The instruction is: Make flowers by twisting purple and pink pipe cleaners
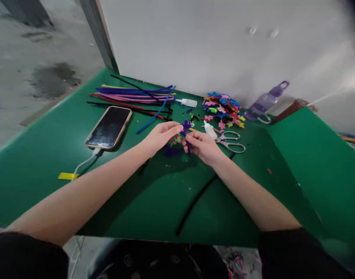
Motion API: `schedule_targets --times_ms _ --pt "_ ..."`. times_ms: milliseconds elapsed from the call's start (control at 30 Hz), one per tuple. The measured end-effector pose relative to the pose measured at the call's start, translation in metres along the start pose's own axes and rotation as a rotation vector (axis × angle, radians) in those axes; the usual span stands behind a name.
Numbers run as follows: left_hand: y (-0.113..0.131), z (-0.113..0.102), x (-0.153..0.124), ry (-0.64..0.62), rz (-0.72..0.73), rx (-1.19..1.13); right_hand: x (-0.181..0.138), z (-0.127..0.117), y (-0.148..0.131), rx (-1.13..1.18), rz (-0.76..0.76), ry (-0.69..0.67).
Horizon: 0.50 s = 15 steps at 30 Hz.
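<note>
Between my two hands, above the middle of the table, is a purple pipe cleaner (185,126) bent into looped petals, with a straight tail hanging down. My left hand (165,133) pinches it from the left, thumb against the petals. From the right, my right hand (201,144) is closed on its lower part. Bits of green show near the fingers, partly hidden. Just beyond the right hand lie a white glue bottle (210,130) and scissors (230,142) with grey handles. A black pipe cleaner (196,200) lies below the right forearm.
Straight pipe cleaners (133,95) in several colours lie at the back left, near a second small white bottle (189,102). Finished-looking pipe-cleaner flowers (222,108) are heaped at the back. A phone (109,127) with a cable lies left; a purple water bottle (266,101) leans right.
</note>
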<state>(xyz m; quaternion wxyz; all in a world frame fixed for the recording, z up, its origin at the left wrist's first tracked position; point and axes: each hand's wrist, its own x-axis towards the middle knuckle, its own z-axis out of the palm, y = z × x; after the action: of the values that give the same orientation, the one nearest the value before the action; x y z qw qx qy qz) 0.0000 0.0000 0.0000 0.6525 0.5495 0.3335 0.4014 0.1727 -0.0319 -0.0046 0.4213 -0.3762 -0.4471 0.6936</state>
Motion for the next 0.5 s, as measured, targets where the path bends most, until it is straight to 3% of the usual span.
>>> schedule_targets --times_ms 200,500 --pt "-0.004 -0.005 -0.001 -0.286 0.095 -0.185 -0.005 0.001 -0.006 0.243 0.148 -0.249" --pt "-0.004 -0.005 0.000 -0.315 0.092 -0.308 -0.012 0.009 -0.010 0.286 0.279 -0.384"
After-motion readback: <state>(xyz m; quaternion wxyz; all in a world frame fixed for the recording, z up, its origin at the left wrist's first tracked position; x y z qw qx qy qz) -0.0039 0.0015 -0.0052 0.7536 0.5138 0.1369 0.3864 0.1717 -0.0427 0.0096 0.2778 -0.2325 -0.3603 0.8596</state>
